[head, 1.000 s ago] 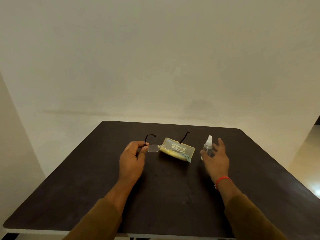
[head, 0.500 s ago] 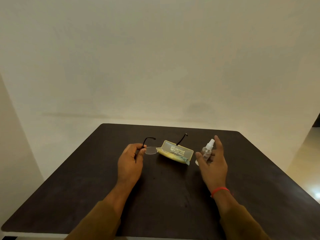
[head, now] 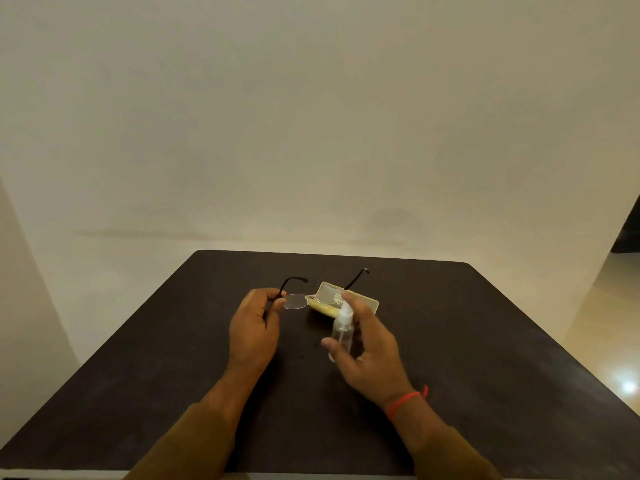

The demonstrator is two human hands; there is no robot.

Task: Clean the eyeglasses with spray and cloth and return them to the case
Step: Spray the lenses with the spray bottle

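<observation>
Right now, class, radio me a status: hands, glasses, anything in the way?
Left hand pinching glasses at one lens corner. Right hand gripping spray bottle, nozzle toward lenses. Case open behind. Nothing blocking the spray path.

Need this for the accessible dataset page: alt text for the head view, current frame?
Left hand holds rimless glasses by a temple while right hand grips a clear spray bottle, nozzle toward the lenses. An open case with a yellow cloth lies behind on a dark table.
</observation>
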